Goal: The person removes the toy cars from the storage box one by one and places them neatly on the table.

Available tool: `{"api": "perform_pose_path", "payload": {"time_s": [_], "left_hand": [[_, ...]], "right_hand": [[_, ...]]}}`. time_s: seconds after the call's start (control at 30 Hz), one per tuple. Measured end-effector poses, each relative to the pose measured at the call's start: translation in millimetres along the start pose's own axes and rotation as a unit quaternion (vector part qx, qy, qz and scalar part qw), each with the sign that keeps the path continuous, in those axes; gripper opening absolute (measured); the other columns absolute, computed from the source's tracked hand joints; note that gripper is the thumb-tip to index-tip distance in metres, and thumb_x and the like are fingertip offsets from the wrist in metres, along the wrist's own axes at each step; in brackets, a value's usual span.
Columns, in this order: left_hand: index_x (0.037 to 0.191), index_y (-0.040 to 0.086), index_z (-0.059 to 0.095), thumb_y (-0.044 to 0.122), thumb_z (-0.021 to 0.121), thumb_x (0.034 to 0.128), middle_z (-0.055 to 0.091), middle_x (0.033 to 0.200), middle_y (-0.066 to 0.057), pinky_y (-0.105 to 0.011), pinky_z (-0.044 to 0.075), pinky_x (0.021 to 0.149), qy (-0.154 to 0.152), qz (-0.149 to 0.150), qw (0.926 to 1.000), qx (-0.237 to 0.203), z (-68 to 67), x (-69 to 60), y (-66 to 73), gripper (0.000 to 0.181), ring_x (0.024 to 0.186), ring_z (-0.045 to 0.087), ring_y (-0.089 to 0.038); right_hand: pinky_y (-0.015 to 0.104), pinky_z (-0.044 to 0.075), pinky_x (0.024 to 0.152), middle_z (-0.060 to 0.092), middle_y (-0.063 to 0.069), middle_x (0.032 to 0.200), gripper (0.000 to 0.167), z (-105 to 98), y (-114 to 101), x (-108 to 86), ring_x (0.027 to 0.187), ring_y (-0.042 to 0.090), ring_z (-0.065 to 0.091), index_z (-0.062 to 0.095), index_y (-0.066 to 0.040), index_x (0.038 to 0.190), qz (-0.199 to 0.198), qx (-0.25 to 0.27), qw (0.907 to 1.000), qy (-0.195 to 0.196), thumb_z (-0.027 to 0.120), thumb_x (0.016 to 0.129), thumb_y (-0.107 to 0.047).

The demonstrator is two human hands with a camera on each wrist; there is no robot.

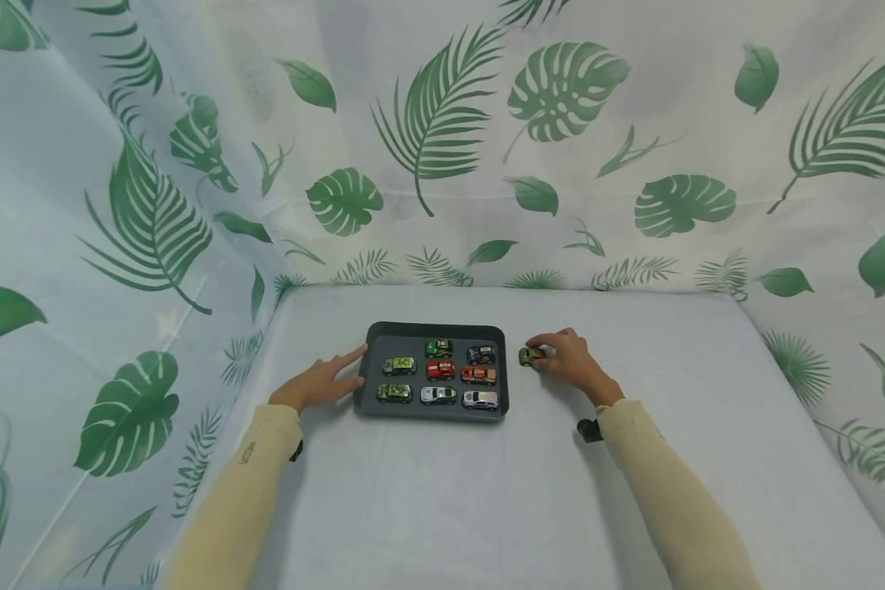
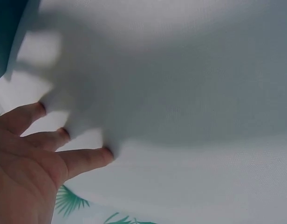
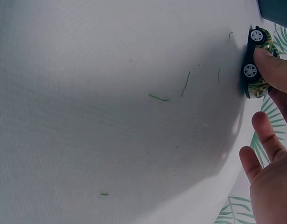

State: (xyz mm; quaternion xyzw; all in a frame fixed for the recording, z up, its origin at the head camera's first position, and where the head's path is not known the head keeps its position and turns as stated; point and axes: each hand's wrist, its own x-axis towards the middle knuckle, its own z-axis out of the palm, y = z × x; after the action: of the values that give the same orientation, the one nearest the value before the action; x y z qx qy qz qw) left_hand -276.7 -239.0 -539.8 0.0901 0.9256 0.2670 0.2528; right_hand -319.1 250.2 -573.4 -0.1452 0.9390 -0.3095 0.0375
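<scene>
A camouflage toy car [image 1: 530,356] is pinched between the thumb and fingers of my right hand [image 1: 569,360], just right of the tray. In the right wrist view the toy car [image 3: 252,70] shows two silver wheels, with the thumb across its side. My left hand [image 1: 319,383] touches the left edge of the dark grey tray [image 1: 428,329] with its fingers extended. Inside the tray several toy cars stand in rows, among them a green car [image 1: 438,349], a red car [image 1: 440,370] and a white car [image 1: 438,396]. Only a corner of the tray enters each wrist view.
A white cloth [image 1: 413,492] covers the table. Leaf-printed curtains [image 1: 442,123] hang behind and on both sides. In the right wrist view, small green fibres [image 3: 159,97] lie on the cloth.
</scene>
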Motion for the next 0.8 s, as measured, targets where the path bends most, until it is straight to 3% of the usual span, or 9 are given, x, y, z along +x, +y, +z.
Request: {"api": "perform_pose_path", "payload": {"time_s": [0.17,0.33,0.47,0.67,0.8], "left_hand": [[0.174,0.03,0.021,0.047,0.051,0.1135,0.018,0.175,-0.024,-0.08,0.009,0.119,-0.004,0.001,1.0,0.005,0.8,0.4,1.2,0.069,0.157,0.003,-0.06],[0.174,0.029,0.022,0.045,0.05,0.114,0.02,0.175,-0.022,-0.078,0.01,0.12,-0.002,0.0,0.9999,0.014,-0.1,0.5,2.4,0.068,0.157,0.005,-0.059],[0.174,0.028,0.022,0.044,0.049,0.1141,0.021,0.174,-0.023,-0.078,0.011,0.121,0.0,0.003,0.9998,0.022,-0.9,0.1,1.7,0.067,0.157,0.007,-0.059],[0.174,0.027,0.021,0.046,0.046,0.1147,0.021,0.174,-0.025,-0.08,0.011,0.119,0.003,0.005,0.9997,0.023,0.1,0.7,0.5,0.067,0.155,0.006,-0.062],[0.174,0.027,0.021,0.046,0.04,0.1167,0.02,0.173,-0.026,-0.079,0.01,0.12,0.007,0.005,0.9995,0.03,1.5,2.8,0.1,0.063,0.155,0.006,-0.062]], "right_hand": [[0.067,0.035,0.098,0.072,0.021,0.122,0.037,-1,-2,-4.1,0.116,0.045,0.051,0.075,0.0,0.128,-0.006,-0.004,1.0,0.005,0.084,0.092,-0.005],[0.072,0.033,0.105,0.067,0.027,0.133,0.044,-4,-3,-6.4,0.131,0.052,0.047,0.07,-0.001,0.139,-0.002,0.004,0.9999,0.016,0.08,0.097,-0.012],[0.076,0.029,0.114,0.054,0.03,0.152,0.055,-10,-6,-5.7,0.144,0.055,0.037,0.058,-0.005,0.153,0.01,0.041,0.9988,0.026,0.073,0.104,-0.025],[0.069,0.021,0.124,0.035,0.021,0.17,0.069,-23,-14,0.0,0.157,0.047,0.026,0.045,-0.004,0.163,0.012,0.102,0.9933,0.054,0.071,0.106,-0.034],[0.07,0.014,0.125,0.019,0.015,0.177,0.078,-29,-21,5.3,0.161,0.043,0.015,0.035,-0.01,0.169,0.021,0.117,0.9911,0.059,0.069,0.106,-0.04]]}}
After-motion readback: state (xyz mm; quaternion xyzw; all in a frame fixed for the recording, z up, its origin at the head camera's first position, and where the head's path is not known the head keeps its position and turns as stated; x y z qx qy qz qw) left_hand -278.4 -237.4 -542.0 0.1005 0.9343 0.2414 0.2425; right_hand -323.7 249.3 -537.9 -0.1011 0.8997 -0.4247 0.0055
